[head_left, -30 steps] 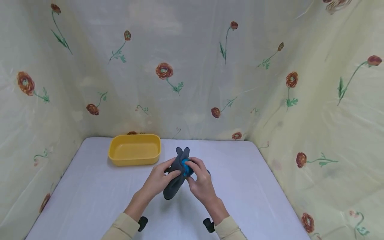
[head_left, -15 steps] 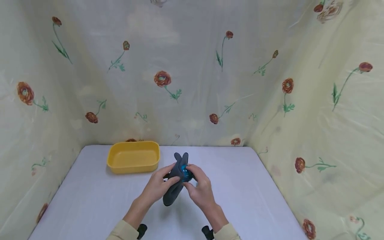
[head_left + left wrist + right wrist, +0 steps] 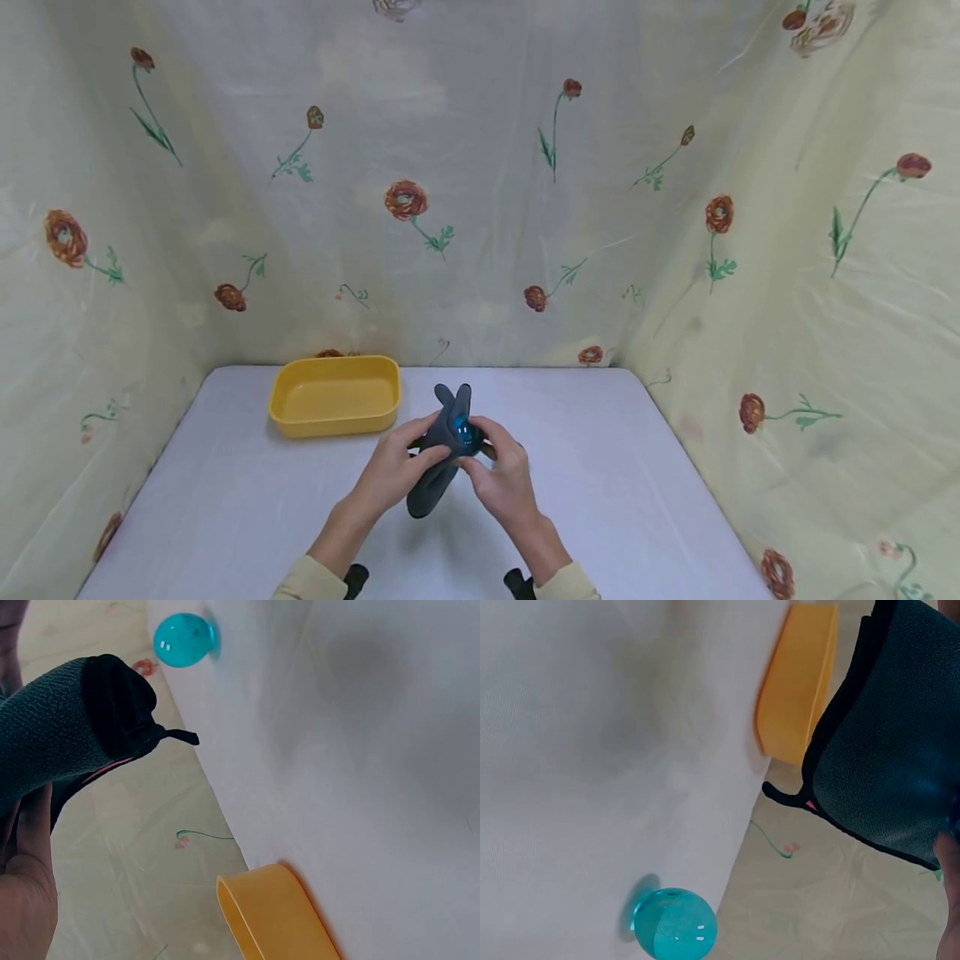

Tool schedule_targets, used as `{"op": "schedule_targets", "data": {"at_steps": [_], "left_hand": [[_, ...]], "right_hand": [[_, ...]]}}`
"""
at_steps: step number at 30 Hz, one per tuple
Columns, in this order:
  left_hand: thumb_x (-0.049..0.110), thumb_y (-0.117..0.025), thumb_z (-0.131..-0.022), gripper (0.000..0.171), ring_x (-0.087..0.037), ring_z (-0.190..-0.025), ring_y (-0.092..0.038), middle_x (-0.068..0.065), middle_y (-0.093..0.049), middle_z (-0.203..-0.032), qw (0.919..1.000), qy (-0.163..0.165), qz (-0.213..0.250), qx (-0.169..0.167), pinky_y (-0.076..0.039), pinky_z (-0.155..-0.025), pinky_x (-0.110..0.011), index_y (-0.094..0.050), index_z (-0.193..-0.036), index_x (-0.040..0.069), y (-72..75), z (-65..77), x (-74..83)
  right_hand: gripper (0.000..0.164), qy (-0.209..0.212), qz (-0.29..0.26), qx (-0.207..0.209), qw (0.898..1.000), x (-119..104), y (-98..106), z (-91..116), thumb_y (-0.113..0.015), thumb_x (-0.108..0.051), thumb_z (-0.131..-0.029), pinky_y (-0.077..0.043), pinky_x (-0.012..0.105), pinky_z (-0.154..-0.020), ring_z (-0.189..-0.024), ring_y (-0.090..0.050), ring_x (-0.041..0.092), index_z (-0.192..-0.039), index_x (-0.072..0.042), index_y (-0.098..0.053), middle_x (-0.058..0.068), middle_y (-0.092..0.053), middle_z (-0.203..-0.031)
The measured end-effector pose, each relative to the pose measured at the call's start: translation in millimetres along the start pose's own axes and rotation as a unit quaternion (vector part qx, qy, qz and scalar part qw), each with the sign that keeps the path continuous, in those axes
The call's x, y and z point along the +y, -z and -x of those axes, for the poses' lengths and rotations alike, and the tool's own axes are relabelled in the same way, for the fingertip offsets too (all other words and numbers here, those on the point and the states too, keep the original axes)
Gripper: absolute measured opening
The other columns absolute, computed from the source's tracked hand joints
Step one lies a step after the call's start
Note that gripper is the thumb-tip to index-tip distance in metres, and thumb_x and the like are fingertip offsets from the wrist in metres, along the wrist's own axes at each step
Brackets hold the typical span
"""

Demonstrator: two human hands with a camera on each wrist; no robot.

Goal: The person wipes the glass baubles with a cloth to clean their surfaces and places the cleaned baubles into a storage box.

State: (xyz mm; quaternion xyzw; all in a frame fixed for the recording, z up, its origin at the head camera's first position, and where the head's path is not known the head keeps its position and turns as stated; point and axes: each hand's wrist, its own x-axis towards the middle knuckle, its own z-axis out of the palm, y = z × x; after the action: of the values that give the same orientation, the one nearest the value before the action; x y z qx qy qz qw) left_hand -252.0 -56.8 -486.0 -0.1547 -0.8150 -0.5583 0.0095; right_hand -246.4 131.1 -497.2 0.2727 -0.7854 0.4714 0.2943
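A dark grey cloth (image 3: 432,490) with black edging and a small loop is held above the table. My left hand (image 3: 393,467) grips it, thumb on the near side. My right hand (image 3: 501,475) pinches a shiny blue ball (image 3: 466,435) against the cloth, thumb below and fingers above; the ball's far side is hidden. In the left wrist view the cloth (image 3: 52,724) hangs folded beside the fingers; in the right wrist view the cloth (image 3: 885,742) spreads out with its loop pointing away.
A translucent teal ball (image 3: 182,640) with a narrow foot stands on the white table (image 3: 600,483), also in the right wrist view. A yellow tub (image 3: 334,423) sits at the back left. Flowered sheeting (image 3: 480,250) hangs round the back and sides.
My right fingers have shifted from across the blue ball's face to its upper and lower edges, leaving more of it showing. The head view has tilted up slightly. My left hand keeps its grip.
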Motion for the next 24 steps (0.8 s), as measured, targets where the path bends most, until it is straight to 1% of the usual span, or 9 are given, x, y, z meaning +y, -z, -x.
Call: {"op": "schedule_targets", "data": {"at_steps": [3,5,8,11,18,24], "left_hand": [[0.039,-0.068,-0.093,0.055,-0.021,-0.119,-0.062,0.005,-0.063,-0.136,1.0,-0.003,0.001,0.001,-0.056,-0.096,-0.047,-0.05,-0.145,0.036,-0.2,-0.1,0.1],[0.038,-0.067,-0.094,0.054,-0.021,-0.119,-0.062,0.005,-0.063,-0.136,1.0,-0.005,0.004,0.001,-0.056,-0.096,-0.047,-0.05,-0.145,0.036,-0.3,-0.1,0.1],[0.035,-0.067,-0.094,0.052,-0.021,-0.118,-0.063,0.005,-0.063,-0.136,0.9999,-0.007,0.012,0.003,-0.056,-0.096,-0.047,-0.051,-0.144,0.036,-0.3,-0.2,-0.1],[0.032,-0.067,-0.095,0.051,-0.021,-0.118,-0.063,0.004,-0.063,-0.135,0.9998,-0.008,0.019,0.005,-0.057,-0.096,-0.046,-0.052,-0.143,0.036,0.1,-1.0,0.2],[0.029,-0.067,-0.094,0.049,-0.019,-0.117,-0.063,0.005,-0.063,-0.133,0.9997,-0.007,0.023,0.006,-0.057,-0.096,-0.044,-0.055,-0.141,0.035,1.0,-2.6,2.1],[0.027,-0.068,-0.094,0.048,-0.018,-0.117,-0.063,0.006,-0.064,-0.132,0.9996,-0.017,0.023,0.003,-0.056,-0.097,-0.043,-0.056,-0.14,0.035,0.4,-3.4,1.1]], "right_hand": [[0.055,-0.019,-0.014,0.002,1.0,-0.8,-0.2,-0.3,-0.08,0.006,-0.077,-0.06,0.03,-0.083,-0.107,-0.071,0.026,-0.128,-0.003,-0.059,0.014,-0.067,-0.122],[0.054,-0.033,-0.026,0.004,0.999,-1.4,-0.3,-0.5,-0.08,0.004,-0.078,-0.06,0.03,-0.083,-0.106,-0.071,0.026,-0.128,-0.005,-0.06,0.013,-0.067,-0.123],[0.054,-0.043,-0.04,0.005,0.998,-1.2,-1.5,-1.4,-0.08,0.003,-0.078,-0.06,0.033,-0.082,-0.102,-0.072,0.027,-0.128,-0.005,-0.059,0.014,-0.068,-0.121],[0.053,-0.06,-0.042,0.005,0.997,-1.8,-2.0,-3.0,-0.08,0.0,-0.079,-0.061,0.033,-0.081,-0.098,-0.073,0.026,-0.128,-0.006,-0.059,0.014,-0.069,-0.118],[0.047,-0.126,-0.032,-0.001,0.992,-6.2,0.1,-4.2,-0.077,-0.003,-0.084,-0.06,0.026,-0.08,-0.095,-0.075,0.023,-0.127,-0.009,-0.058,0.014,-0.073,-0.112],[0.043,-0.152,-0.052,-0.008,0.987,-5.4,2.1,-3.4,-0.074,-0.006,-0.088,-0.06,0.026,-0.082,-0.096,-0.075,0.022,-0.127,-0.013,-0.057,0.014,-0.074,-0.111]]}}
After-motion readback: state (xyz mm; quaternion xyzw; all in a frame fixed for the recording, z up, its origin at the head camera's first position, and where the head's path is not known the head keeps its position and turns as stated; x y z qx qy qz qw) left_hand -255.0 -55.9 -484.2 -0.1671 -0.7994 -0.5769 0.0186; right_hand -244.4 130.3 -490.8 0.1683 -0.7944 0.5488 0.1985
